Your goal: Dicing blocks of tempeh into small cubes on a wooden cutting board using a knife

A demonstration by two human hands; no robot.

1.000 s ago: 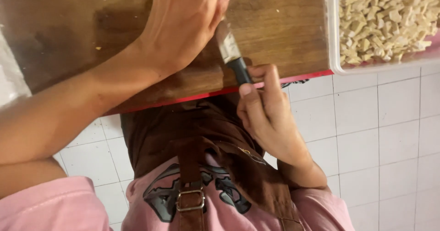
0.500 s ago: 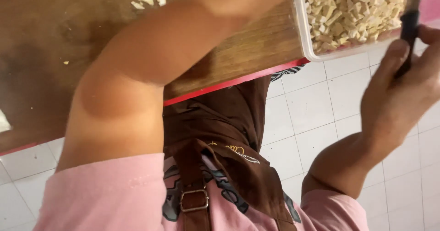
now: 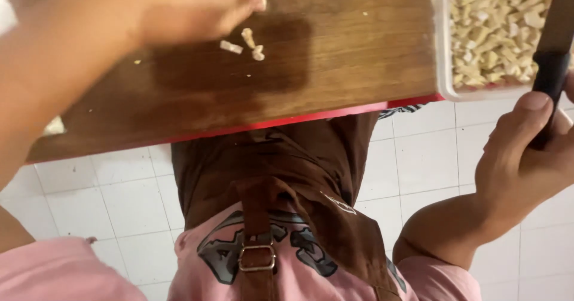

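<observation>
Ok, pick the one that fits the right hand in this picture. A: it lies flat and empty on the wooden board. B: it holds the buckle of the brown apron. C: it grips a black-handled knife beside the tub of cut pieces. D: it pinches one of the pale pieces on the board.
C: the right hand is closed around the dark handle of the knife, which rises past the white tub of cut pieces.

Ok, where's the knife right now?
In the head view, the knife is at the far right, held in the right hand, its blade over the tub of cut pieces.
</observation>
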